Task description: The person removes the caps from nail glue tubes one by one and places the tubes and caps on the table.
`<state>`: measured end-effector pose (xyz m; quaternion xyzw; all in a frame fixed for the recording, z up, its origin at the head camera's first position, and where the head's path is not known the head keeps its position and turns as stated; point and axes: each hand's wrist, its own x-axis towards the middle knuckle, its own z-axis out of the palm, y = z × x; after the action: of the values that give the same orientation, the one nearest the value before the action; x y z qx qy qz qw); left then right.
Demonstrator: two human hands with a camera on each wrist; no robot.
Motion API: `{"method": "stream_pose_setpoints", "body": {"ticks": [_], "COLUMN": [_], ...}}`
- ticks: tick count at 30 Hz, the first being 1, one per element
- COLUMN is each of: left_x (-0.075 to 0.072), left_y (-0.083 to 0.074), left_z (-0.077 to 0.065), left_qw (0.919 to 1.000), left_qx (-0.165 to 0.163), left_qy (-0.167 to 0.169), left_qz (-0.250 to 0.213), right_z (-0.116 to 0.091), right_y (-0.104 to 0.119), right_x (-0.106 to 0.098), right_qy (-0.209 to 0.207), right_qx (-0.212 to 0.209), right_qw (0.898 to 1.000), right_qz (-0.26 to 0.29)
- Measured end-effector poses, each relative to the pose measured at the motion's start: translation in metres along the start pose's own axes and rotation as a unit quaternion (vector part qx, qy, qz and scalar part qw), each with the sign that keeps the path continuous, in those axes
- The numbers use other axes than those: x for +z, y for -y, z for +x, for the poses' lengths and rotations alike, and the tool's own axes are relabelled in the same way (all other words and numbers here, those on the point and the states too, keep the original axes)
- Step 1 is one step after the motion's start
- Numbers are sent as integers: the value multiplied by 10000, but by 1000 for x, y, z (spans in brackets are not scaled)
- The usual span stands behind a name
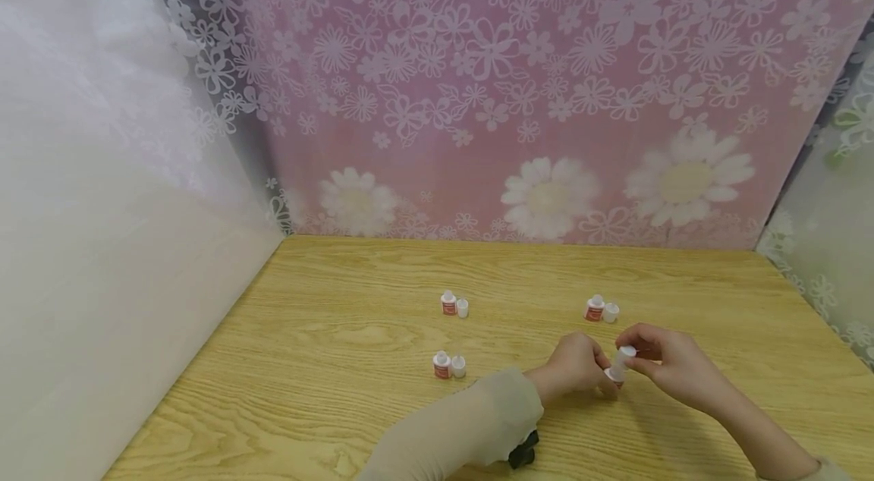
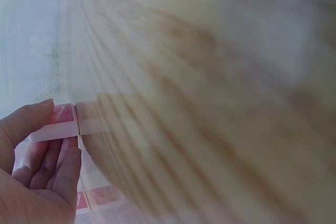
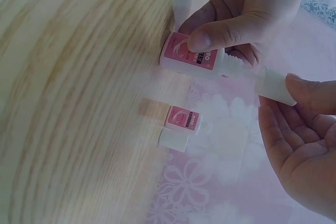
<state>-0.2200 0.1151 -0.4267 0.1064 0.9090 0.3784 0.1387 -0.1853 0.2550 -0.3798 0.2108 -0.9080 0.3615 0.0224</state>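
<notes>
In the head view my left hand [image 1: 575, 366] pinches a small white bottle with a red label [image 1: 615, 376], standing on the table at right. The right wrist view shows the thumb on the label of this bottle [image 3: 191, 53] and its ribbed neck bare. My right hand [image 1: 672, 367] pinches a white cap [image 1: 625, 353] between thumb and fingers. This cap [image 3: 275, 86] is in line with the bottle's pale tip; whether they touch I cannot tell. In the left wrist view, the left hand [image 2: 42, 174] holds the bottle [image 2: 60, 121] low at the wood.
Three similar bottles stand on the wooden table [image 1: 328, 390], each beside a loose white cap: a back-left bottle [image 1: 448, 304], a front-left bottle [image 1: 441, 366] and a back-right bottle [image 1: 595, 309]. Flowered sheeting [image 1: 478, 124] rises behind the table, with pale sheets at both sides.
</notes>
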Motion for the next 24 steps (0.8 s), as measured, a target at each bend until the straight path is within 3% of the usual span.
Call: {"method": "stream_pose_setpoints", "body": {"ticks": [7,24], "left_x": [0,1], "left_y": [0,1], "left_z": [1,1], "left_qw": [9999,9999], "left_qx": [31,40], "left_qy": [17,99], "left_qz": [101,-60], "right_z": [0,-2], "right_y": [0,-1], "right_x": [-1,-8], "right_qy": [-43,-323], "right_qx": [-109,115], "right_qw": [9999,9994], "right_qz": [-29,-54]}}
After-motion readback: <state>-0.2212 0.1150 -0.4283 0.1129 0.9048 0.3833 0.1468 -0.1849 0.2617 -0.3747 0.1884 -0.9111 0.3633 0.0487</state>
